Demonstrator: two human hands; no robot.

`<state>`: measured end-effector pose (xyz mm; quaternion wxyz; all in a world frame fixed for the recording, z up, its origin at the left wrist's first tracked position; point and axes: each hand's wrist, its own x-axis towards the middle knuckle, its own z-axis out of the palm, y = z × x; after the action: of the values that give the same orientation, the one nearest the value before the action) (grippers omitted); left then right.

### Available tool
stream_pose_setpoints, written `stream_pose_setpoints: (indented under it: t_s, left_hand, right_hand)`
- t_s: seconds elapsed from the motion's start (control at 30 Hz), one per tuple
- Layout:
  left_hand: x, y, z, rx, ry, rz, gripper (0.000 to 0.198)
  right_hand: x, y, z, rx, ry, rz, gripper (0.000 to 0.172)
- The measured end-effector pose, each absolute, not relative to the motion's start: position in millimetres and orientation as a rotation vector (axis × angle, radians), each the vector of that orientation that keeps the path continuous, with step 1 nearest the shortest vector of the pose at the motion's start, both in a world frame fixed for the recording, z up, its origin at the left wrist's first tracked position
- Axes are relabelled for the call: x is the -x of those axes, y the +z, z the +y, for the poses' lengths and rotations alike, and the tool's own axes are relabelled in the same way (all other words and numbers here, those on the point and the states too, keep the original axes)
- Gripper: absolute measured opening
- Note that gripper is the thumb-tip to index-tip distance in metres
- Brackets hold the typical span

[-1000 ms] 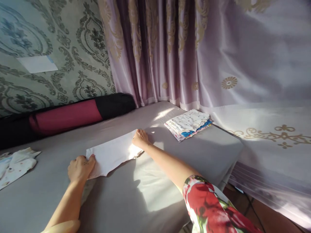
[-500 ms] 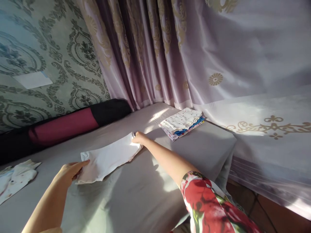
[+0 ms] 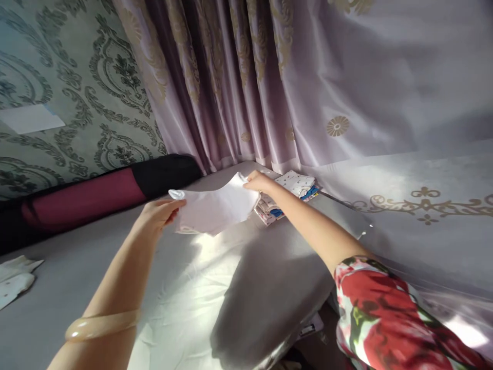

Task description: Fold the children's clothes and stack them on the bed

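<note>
A white folded piece of clothing (image 3: 215,208) hangs stretched between my two hands, above the grey bed sheet. My left hand (image 3: 159,210) is closed on its left upper corner. At the opposite corner, my right hand (image 3: 259,182) pinches the cloth. Just beyond the right hand lies a stack of folded clothes (image 3: 295,182), white with small prints on top and blue and pink layers below. My right forearm hides part of this stack. Which kind of garment the white cloth is, I cannot tell.
Another light printed garment (image 3: 15,280) lies on the bed (image 3: 185,318) at the far left. A long black and pink bag (image 3: 84,198) rests along the patterned wall. Purple curtains (image 3: 219,92) hang behind the bed. The bed's edge drops off at the right.
Both hands have lifted the white cloth from the bed and carried it right and away from me, closer to the folded stack. The view has shifted slightly.
</note>
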<state>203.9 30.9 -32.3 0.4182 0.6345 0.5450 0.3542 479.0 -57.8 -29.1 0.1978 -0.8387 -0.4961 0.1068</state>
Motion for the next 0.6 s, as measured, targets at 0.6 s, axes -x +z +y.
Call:
stream_pose_setpoints:
  t_s: [0.6]
  left_hand:
    - [-428.9, -84.3, -31.1, -1.014, 0.812, 0.868, 0.023]
  right_hand:
    - [-664.6, 5.6, -112.9, 2.796, -0.049, -1.151, 0.024]
